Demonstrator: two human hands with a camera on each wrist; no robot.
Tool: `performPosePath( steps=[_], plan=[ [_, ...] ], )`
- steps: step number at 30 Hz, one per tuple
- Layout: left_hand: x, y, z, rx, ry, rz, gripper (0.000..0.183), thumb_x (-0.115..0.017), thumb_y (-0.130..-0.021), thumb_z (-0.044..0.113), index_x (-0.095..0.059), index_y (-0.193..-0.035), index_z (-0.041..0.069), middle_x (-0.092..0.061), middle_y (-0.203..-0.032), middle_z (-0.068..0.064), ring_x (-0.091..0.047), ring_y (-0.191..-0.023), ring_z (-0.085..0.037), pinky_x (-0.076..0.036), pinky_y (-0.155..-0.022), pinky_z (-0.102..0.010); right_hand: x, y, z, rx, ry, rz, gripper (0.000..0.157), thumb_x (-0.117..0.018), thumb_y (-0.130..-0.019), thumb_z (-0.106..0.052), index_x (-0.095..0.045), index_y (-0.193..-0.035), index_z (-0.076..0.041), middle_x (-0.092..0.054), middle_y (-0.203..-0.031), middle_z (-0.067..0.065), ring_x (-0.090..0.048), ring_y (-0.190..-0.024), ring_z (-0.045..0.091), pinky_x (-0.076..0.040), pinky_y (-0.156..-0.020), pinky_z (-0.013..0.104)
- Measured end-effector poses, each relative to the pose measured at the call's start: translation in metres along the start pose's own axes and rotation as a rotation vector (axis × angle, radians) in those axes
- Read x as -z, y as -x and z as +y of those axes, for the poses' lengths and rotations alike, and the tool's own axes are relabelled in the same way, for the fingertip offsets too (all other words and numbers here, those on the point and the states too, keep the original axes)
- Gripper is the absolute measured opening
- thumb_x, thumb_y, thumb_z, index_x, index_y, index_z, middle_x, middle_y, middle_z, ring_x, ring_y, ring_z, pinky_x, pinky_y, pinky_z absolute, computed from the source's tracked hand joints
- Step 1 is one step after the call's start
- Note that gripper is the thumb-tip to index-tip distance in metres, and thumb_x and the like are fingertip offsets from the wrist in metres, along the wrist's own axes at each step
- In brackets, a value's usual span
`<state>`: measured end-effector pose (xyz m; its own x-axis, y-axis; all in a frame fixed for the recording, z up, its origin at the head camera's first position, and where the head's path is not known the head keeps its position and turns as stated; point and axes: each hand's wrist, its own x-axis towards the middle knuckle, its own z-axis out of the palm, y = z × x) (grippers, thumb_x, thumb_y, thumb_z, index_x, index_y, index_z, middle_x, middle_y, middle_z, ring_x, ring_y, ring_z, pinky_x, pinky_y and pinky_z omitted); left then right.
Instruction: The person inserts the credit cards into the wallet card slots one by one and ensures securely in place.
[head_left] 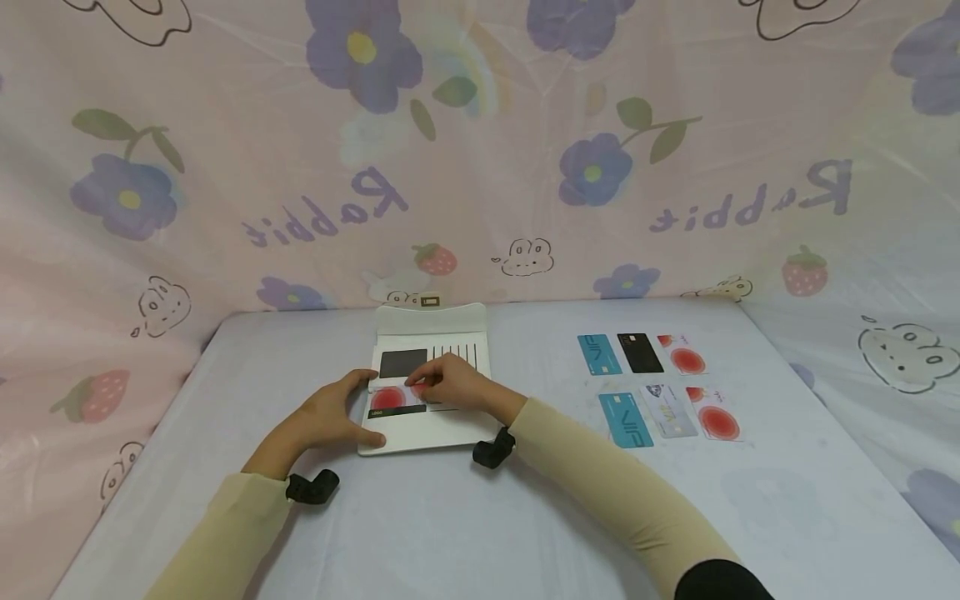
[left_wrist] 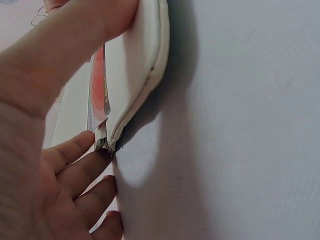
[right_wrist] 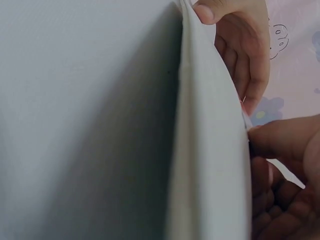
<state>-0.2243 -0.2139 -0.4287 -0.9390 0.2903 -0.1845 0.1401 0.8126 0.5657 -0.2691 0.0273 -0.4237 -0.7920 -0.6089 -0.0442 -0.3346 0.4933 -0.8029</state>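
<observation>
Head view, red-and-white card (head_left: 387,398): in white wallet (head_left: 431,433), long axis left-right.
Right grip (head_left: 456,385): nearer, pinching the card's right end; the rest extends leftward.
Left grip (head_left: 330,414): spread wide, touching the wallet's left edge.

Left of the counter's (head_left: 420,533) middle lies the wallet (head_left: 420,435), its flap (head_left: 431,320) at the far edge. The left hand (head_left: 326,414) is at its left side, the right hand (head_left: 459,383) over its right half. Two rows of three cards (head_left: 641,353) lie toward the far right corner.
</observation>
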Motion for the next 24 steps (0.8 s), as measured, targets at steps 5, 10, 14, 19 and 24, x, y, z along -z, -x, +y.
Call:
performPosePath(
  steps=[5,10,14,19,24],
  plan=[
    [0.0002,0.0007,0.0013,0.004,-0.002,-0.001,0.108,-0.086,-0.059,0.055,-0.034,-0.146,0.018,-0.043,-0.146,-0.021,-0.041,-0.134,-0.040,-0.037,-0.105,-0.060,0.0003,0.0003,0.0006,0.005,-0.003,-0.013,0.022,-0.068,-0.087,-0.003,-0.073,-0.107,-0.010,-0.062,-0.077,-0.003,-0.049,-0.068,0.005,-0.040,-0.059,0.015],
    [-0.0004,0.0000,0.0008,0.010,0.003,-0.001,0.108,-0.086,-0.058,0.056,-0.034,-0.146,0.019,-0.043,-0.146,-0.021,-0.041,-0.134,-0.040,-0.037,-0.105,-0.060,0.0006,-0.0001,0.0023,0.014,0.011,-0.020,0.021,-0.067,-0.087,-0.004,-0.073,-0.107,-0.010,-0.065,-0.079,-0.002,-0.048,-0.067,0.005,-0.039,-0.058,0.015],
    [-0.0006,-0.0001,0.0007,0.011,0.002,0.003,0.109,-0.086,-0.058,0.056,-0.034,-0.145,0.019,-0.043,-0.146,-0.021,-0.041,-0.134,-0.040,-0.037,-0.105,-0.059,0.0013,-0.0003,0.0029,0.023,0.014,-0.024,0.021,-0.066,-0.088,-0.003,-0.073,-0.106,-0.009,-0.065,-0.079,-0.002,-0.047,-0.065,0.005,-0.038,-0.056,0.015],
    [-0.0007,0.0002,0.0020,0.007,-0.011,0.003,0.108,-0.086,-0.057,0.056,-0.034,-0.145,0.019,-0.044,-0.145,-0.022,-0.042,-0.133,-0.041,-0.038,-0.104,-0.060,0.0013,-0.0007,0.0036,0.032,0.030,-0.041,0.019,-0.067,-0.087,-0.005,-0.073,-0.105,-0.010,-0.061,-0.076,-0.004,-0.048,-0.068,0.005,-0.039,-0.059,0.014],
    [-0.0005,0.0003,0.0020,0.012,-0.016,0.004,0.109,-0.086,-0.058,0.056,-0.034,-0.145,0.019,-0.043,-0.146,-0.022,-0.042,-0.133,-0.040,-0.038,-0.104,-0.060,0.0007,-0.0016,0.0041,0.041,0.046,-0.043,0.019,-0.068,-0.087,-0.006,-0.074,-0.104,-0.010,-0.060,-0.077,-0.004,-0.049,-0.070,0.005,-0.041,-0.061,0.015]
  ],
)
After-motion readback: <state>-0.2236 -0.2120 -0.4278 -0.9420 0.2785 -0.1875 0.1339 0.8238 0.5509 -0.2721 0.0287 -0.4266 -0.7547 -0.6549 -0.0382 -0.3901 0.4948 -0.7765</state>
